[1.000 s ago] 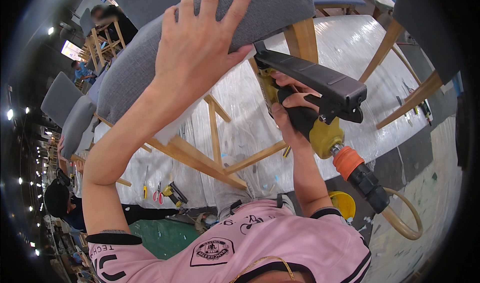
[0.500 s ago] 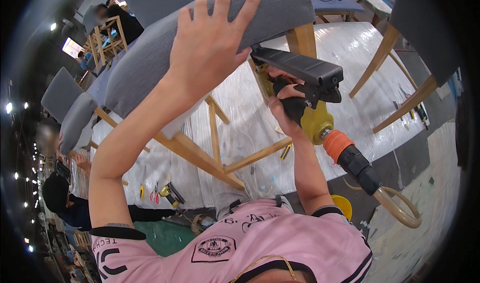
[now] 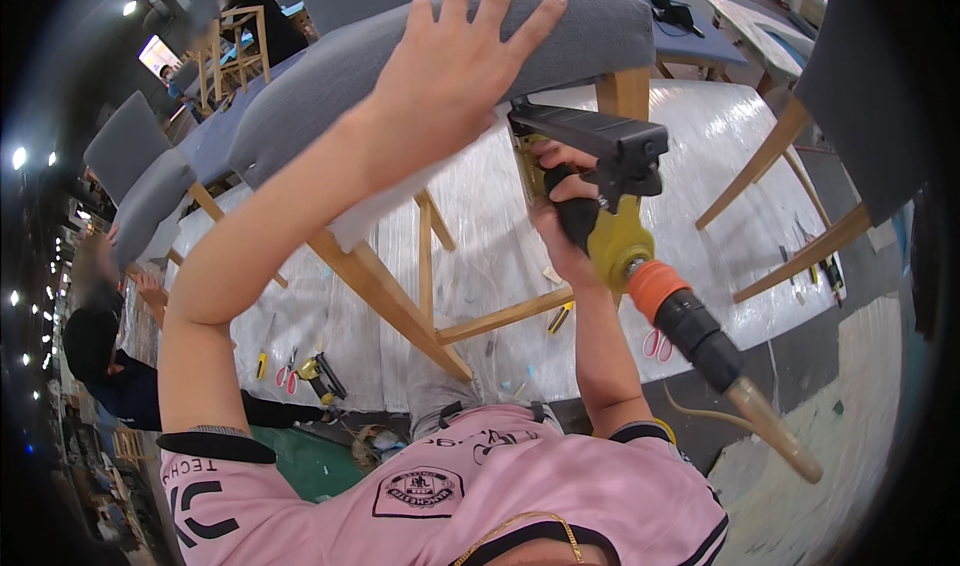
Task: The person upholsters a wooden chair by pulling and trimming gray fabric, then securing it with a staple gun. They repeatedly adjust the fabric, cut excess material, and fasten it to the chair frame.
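Left hand [image 3: 455, 86] lies flat, fingers spread, on the grey upholstered chair seat [image 3: 400, 61]; right hand [image 3: 560, 216] (arm raised) is clamped around the yellow-and-black pneumatic stapler [image 3: 600, 181].

Pneumatic stapler [image 3: 600, 181]: sits higher and further left in the view than a second ago, its black magazine now closer under the grey seat cushion [image 3: 330, 76].
Right hand [image 3: 560, 221]: risen with the tool, wrapped around its handle.
Air hose [image 3: 740, 376]: swung outward; its coiled loop has left the view.
Left hand [image 3: 455, 71]: shifted slightly along the cushion, fingers more spread.
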